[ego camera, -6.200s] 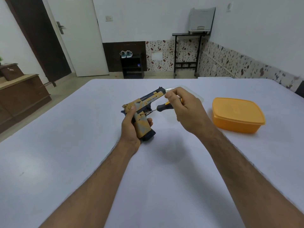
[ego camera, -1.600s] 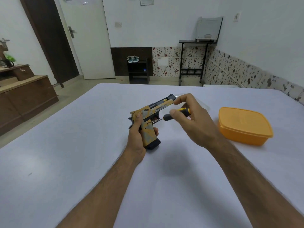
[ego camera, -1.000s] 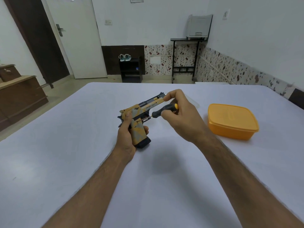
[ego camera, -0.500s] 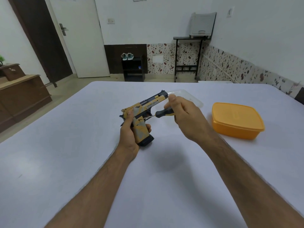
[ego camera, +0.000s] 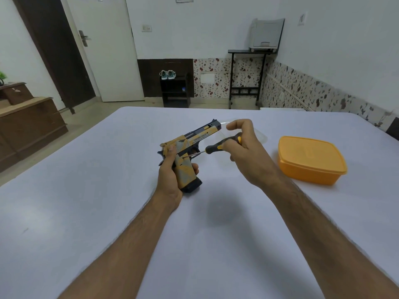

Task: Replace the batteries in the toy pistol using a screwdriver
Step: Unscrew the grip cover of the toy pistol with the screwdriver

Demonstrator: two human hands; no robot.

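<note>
1. We see the toy pistol (ego camera: 190, 147) held up over the white table (ego camera: 86, 212), near the middle of it. It is not lying down on the table.
2. Our left hand (ego camera: 172, 175) is wrapped around the handle part of the pistol. The thumb lies along the side and the fingers curl round the front.
3. Our right hand (ego camera: 241, 152) holds the screwdriver (ego camera: 220, 144) by its black and yellow handle. The first finger sticks up, off the handle, and the other fingers and thumb pinch it.
4. The thin metal tip of the screwdriver points at a small dark spot on the side of the handle part. We think that spot is a screw, and the tip looks like it is touching it.
5. So we think we are at the start of the job, working on the screw. We cannot tell how loose it is.
6. The cover on the pistol looks closed. We see no batteries anywhere, old or new.
7. What is left, we think: get the screw out, open the cover, swap the batteries, close it and put the screw back.
8. An orange box (ego camera: 311, 158) with its lid on sits on the table to the right, well apart from our hands. Something clear and flat (ego camera: 260, 135) lies behind our right hand, mostly hidden.
</note>
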